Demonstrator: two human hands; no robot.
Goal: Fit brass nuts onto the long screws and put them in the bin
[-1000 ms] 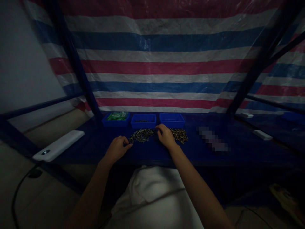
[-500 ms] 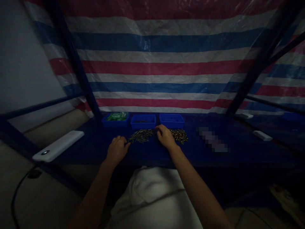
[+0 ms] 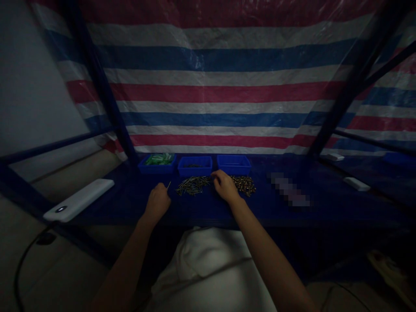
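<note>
My left hand (image 3: 157, 202) is closed, with a long thin metal screw (image 3: 168, 186) sticking up from its fingertips. Just right of it a heap of such screws (image 3: 191, 185) lies on the dark blue table (image 3: 198, 212). My right hand (image 3: 225, 185) rests between this heap and a pile of small brass-coloured metal pieces (image 3: 244, 185). Its fingers are curled together at the right end of the screws; what they hold, if anything, is too small and dark to make out.
Along the back stand a blue tray (image 3: 141, 167) with green packets, a blue tray (image 3: 195, 172) with small dark pieces, and another blue tray (image 3: 234, 171). A white device (image 3: 86, 199) lies at left. A blurred patch (image 3: 290, 190) and white blocks (image 3: 356, 183) are at right.
My left hand has drawn slightly back from the heap and closed, and a screw now stands up from its fingers. My right hand has stayed nearly in place.
</note>
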